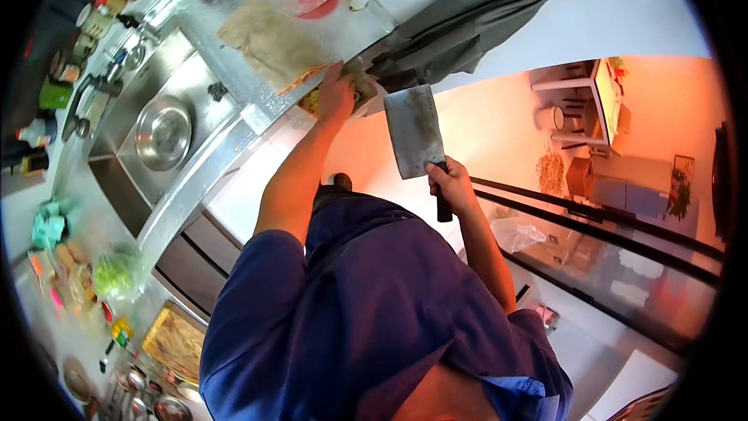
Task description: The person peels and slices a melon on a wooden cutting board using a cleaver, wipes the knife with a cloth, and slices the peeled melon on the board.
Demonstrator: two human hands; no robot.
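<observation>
My right hand (450, 187) is closed around the dark handle of a cleaver (414, 132), its broad grey blade pointing away from me. At the counter's front edge, my left hand (336, 95) has its fingers bent against something I cannot make out, beside a clear bag (363, 86) with yellow-green contents. A beige cloth (273, 43) lies just beyond that hand on the wet steel counter. Dark grey fabric (475, 19) stretches to the right of the bag.
A steel sink (210, 113) holding a metal bowl (163, 132) is on the left. Bottles and jars (93, 22) line the back. A bag of greens (115, 274) and a wooden board (174, 341) sit lower left. A black-framed glass panel (592, 245) is on the right.
</observation>
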